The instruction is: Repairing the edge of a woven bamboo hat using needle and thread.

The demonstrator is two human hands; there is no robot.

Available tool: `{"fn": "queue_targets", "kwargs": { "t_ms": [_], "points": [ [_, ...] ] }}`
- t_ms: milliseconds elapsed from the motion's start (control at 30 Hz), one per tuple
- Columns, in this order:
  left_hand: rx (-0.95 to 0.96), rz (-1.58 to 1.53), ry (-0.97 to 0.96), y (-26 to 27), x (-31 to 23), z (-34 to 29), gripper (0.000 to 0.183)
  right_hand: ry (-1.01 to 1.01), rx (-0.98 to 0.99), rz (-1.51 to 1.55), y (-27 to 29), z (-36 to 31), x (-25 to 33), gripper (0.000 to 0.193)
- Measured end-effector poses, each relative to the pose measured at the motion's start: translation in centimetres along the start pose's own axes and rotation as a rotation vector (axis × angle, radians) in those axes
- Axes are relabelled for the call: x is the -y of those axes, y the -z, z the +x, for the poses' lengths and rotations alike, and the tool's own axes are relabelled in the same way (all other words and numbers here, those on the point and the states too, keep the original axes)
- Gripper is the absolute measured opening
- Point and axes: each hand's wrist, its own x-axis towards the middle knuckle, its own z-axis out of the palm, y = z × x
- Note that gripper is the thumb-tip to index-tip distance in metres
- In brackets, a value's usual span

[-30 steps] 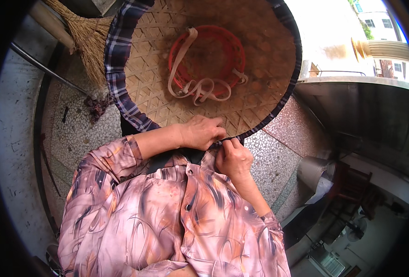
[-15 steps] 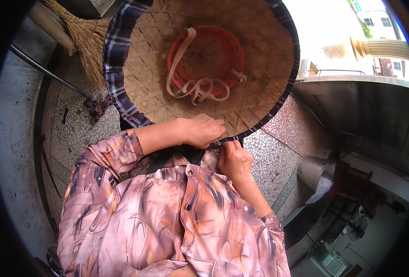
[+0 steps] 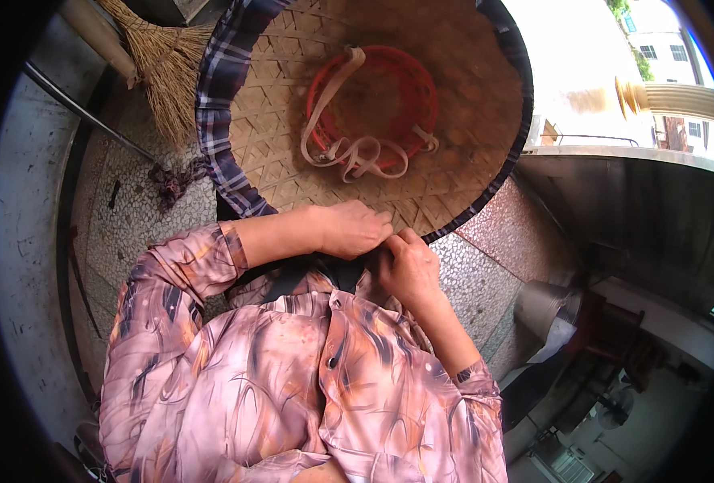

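A wide woven bamboo hat (image 3: 268,145) lies underside up, with a dark plaid cloth band (image 3: 232,181) around its rim. Inside it sits a red plastic head ring (image 3: 431,92) with a loose pale strap (image 3: 333,88) curled over it. At the near rim my left hand (image 3: 355,229) is closed, its fingers pinched on the edge cloth. Close against it, my right hand (image 3: 411,267) is closed too, with fingertips at the rim by the left fingers. Whether a needle or thread is between the fingers is too small to tell.
A straw broom (image 3: 168,72) leans at the upper left, with a dark mop-like bundle (image 3: 172,183) on the speckled floor (image 3: 478,270). A metal bucket (image 3: 540,308) stands at the right beside dark furniture. A grey wall panel (image 3: 23,266) borders the left.
The hat has shifted slightly to the right in view. My right hand has moved up and nearer to the left fingers at the rim; the left hand keeps its pinch.
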Motion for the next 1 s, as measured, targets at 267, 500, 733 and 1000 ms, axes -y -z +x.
{"fn": "queue_targets", "kwargs": {
  "t_ms": [267, 500, 733, 1000],
  "points": [
    [-0.101, 0.054, 0.124, -0.9, 0.6, -2.1, 0.016, -0.043, 0.012, -0.054, -1.1, 1.8, 1.1, 0.009],
    [-0.179, 0.072, 0.156, -0.7, -0.5, -3.7, 0.016, -0.124, 0.306, -0.178, -0.8, 3.0, 2.7, 0.02],
    [-0.154, 0.006, 0.189, -0.4, -2.7, -5.7, 0.016, -0.06, 0.45, -0.261, -0.8, 1.9, 4.1, 0.028],
    [-0.557, 0.06, 0.174, -0.4, -3.9, -9.6, 0.014, 0.136, 0.188, -0.106, -1.7, 1.9, 3.5, 0.018]
  ]
}}
